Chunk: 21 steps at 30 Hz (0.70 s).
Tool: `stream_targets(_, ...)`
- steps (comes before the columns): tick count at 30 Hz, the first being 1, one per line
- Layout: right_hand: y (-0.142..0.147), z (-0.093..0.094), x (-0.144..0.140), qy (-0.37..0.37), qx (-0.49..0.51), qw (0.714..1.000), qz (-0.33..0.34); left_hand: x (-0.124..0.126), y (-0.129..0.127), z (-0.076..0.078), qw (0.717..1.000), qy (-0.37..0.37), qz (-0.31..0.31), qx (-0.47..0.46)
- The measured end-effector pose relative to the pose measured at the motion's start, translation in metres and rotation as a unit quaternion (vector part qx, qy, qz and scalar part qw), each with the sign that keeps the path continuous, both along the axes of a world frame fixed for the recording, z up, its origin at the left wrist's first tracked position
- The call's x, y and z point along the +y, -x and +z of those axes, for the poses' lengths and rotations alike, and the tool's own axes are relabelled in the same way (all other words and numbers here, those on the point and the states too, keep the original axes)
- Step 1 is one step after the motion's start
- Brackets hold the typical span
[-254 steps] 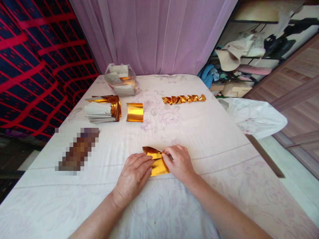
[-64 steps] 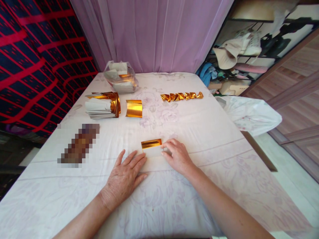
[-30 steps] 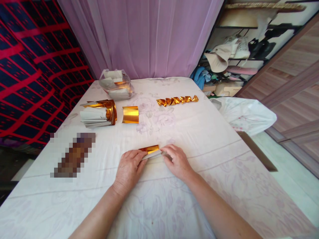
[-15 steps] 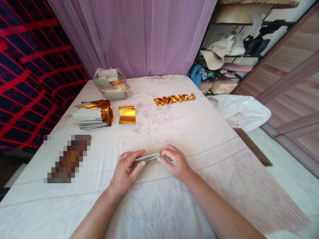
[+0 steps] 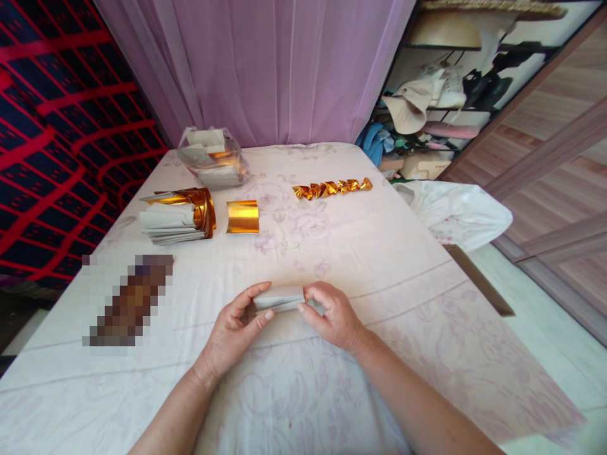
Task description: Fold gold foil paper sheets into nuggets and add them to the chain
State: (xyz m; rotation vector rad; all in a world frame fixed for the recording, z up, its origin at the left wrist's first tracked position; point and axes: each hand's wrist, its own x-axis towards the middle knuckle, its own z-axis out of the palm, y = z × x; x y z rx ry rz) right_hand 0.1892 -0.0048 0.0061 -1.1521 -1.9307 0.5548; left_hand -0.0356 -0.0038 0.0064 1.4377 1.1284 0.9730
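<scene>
Left hand (image 5: 232,325) and right hand (image 5: 332,313) each pinch one end of a folded paper slip (image 5: 279,297), white side up, just above the cloth-covered table (image 5: 379,265), apparently to keep the fold flat. Farther off lie a stack of foil sheets (image 5: 177,215), a curled gold sheet (image 5: 242,217), a row of folded gold pieces (image 5: 332,188) and a plastic bag of paper (image 5: 212,158). No writing is legible.
</scene>
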Motion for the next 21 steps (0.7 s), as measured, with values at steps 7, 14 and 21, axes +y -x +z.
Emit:
stream_targets(7,0.005,0.002,-0.002,0.071,0.125,0.989,-0.044,-0.001,-0.002,-0.008,0.998,-0.04,0.003,0.044)
stream_targets(14,0.001,0.005,-0.001,0.004,0.082,0.995,-0.053,-0.001,-0.004,0.009,0.937,-0.265,0.039,0.223)
stream_targets(21,0.002,0.018,-0.003,-0.111,-0.01,0.994,-0.013,-0.001,-0.025,0.048,0.832,-0.418,-0.02,0.364)
